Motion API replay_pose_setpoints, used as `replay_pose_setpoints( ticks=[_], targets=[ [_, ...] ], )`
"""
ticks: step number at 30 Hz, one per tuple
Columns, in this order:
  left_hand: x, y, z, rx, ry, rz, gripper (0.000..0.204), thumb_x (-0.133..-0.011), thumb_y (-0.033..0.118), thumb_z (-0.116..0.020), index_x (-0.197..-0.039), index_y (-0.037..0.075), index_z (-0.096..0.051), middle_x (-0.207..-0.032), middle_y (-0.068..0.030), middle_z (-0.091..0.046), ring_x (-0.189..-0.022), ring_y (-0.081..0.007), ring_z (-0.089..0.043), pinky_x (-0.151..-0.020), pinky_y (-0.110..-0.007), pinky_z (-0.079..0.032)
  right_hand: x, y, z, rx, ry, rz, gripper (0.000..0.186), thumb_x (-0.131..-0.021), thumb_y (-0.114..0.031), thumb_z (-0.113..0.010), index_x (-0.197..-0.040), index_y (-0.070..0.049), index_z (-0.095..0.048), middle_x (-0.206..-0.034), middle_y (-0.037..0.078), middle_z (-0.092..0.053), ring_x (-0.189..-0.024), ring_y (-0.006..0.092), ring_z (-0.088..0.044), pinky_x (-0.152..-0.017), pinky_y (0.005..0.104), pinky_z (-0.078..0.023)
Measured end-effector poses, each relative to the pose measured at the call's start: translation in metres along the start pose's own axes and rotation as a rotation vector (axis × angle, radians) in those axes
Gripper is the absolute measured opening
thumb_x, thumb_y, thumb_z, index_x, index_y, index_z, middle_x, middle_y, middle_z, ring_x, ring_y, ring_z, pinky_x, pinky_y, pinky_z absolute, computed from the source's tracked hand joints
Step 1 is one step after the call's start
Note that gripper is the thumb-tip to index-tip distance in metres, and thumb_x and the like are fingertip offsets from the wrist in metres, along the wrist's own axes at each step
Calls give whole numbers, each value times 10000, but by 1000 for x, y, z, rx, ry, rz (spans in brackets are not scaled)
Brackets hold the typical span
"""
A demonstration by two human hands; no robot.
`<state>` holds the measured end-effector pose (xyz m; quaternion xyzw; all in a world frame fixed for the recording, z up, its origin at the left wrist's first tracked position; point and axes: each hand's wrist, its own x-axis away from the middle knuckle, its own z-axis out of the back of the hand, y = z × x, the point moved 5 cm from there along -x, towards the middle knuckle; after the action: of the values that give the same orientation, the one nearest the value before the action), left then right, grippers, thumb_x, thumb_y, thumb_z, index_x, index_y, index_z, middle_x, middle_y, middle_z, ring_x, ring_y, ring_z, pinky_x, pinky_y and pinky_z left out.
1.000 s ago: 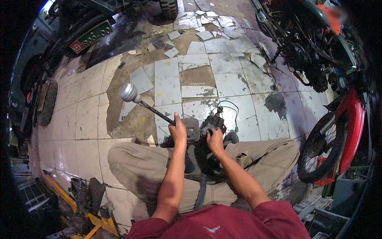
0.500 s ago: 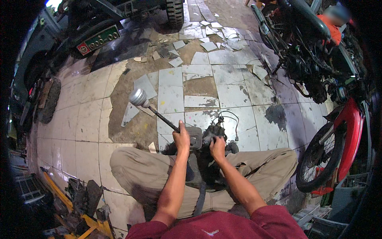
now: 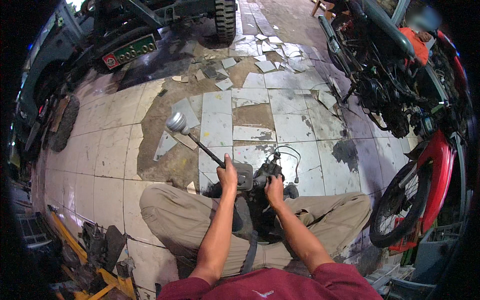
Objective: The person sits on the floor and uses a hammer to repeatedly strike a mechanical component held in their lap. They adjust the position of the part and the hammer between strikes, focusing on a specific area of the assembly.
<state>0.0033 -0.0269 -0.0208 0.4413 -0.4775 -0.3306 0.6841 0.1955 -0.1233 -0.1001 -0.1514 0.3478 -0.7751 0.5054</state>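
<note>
A gear lever with a silver rounded knob and a black rod point(image 3: 204, 146) slants up and left from a grey squarish housing point(image 3: 244, 176) between my legs. My left hand point(image 3: 228, 179) is closed round the lower end of the rod, thumb lying along it. On the housing's right side is a dark, grimy mechanical part point(image 3: 261, 181) with a thin black cable point(image 3: 296, 162) looping off it. My right hand point(image 3: 273, 190) has its fingers curled against that part; what its fingertips pinch is hidden.
Broken tiles point(image 3: 270, 65) and bare patches cover the floor ahead. A vehicle with a thick tyre point(image 3: 225, 22) stands far left, a motorcycle with a red fender point(image 3: 440, 167) at right. Yellow metal stands point(image 3: 112, 284) are near left. Beyond the motorcycle is a person in orange point(image 3: 414, 45).
The view has shifted slightly. Both hands keep nearly the same places, with a small shift of the right hand against the dark part.
</note>
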Motion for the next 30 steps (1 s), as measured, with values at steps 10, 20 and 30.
replay_pose_setpoints(
  ticks=[10, 20, 30],
  targets=[
    [-14, -19, 3, 13, 61, -20, 573, -934, 459, -517, -518, 81, -404, -484, -5, -420, -448, -158, -389, -472, -362, -313, 5, -13, 0, -42, 9, 82, 163, -799, -53, -624, -916, 60, -616, -887, 283, -549, -837, 466, -549, -738, 505, -455],
    [-19, -24, -1, -15, 97, -76, 568, -942, 450, -507, -517, 83, -417, -472, -8, -428, -435, -155, -397, -462, -353, -313, 8, -19, -3, -126, -35, 202, 166, -804, -67, -643, -912, 59, -646, -892, 289, -572, -861, 457, -563, -770, 483, -472],
    [-1, 0, 0, 12, 64, -31, 586, -928, 480, -521, -532, 57, -438, -513, -38, -471, -487, -189, -445, -513, -377, -359, -3, -6, -5, 58, 39, 189, 199, -790, -101, -673, -933, 38, -669, -882, 271, -635, -870, 428, -610, -769, 458, -493]
  ],
)
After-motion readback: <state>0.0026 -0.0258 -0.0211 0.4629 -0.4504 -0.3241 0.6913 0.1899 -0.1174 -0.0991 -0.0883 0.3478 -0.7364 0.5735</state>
